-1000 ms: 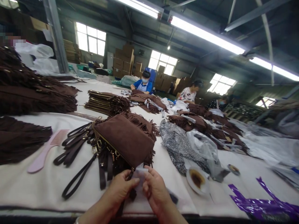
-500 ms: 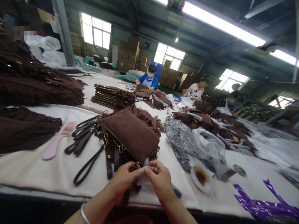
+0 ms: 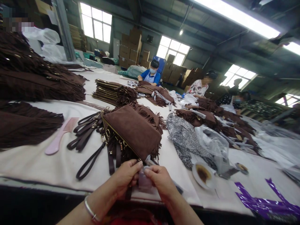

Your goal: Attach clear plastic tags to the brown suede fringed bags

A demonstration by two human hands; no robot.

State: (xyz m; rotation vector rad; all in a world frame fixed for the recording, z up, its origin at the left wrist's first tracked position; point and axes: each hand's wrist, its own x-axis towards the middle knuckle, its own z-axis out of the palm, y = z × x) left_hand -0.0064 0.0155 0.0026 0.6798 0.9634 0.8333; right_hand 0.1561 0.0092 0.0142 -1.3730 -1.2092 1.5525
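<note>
A brown suede pouch (image 3: 133, 128) with a gold zip and fringe lies on top of other fringed pouches, its lower corner pointing at me. My left hand (image 3: 127, 175) is closed at that corner, by the zip end; what its fingers pinch is mostly hidden. Between the two hands hangs a small clear plastic bag (image 3: 144, 180). My right hand (image 3: 160, 179) pinches its upper edge between thumb and fingers. Dark wrist straps (image 3: 90, 162) with gold clips spread out left of the pouch.
A pink comb (image 3: 59, 137) lies at left near piles of fringed brown pouches (image 3: 42, 81). To the right are a grey speckled cloth (image 3: 182, 140), a tape roll (image 3: 203, 175) and purple plastic packaging (image 3: 264, 203). Co-workers (image 3: 151, 75) sit across the table.
My hands have drawn slightly apart, and the small clear plastic bag now shows spread between them. The pouch stays in place on the pile; the view has shifted a little.
</note>
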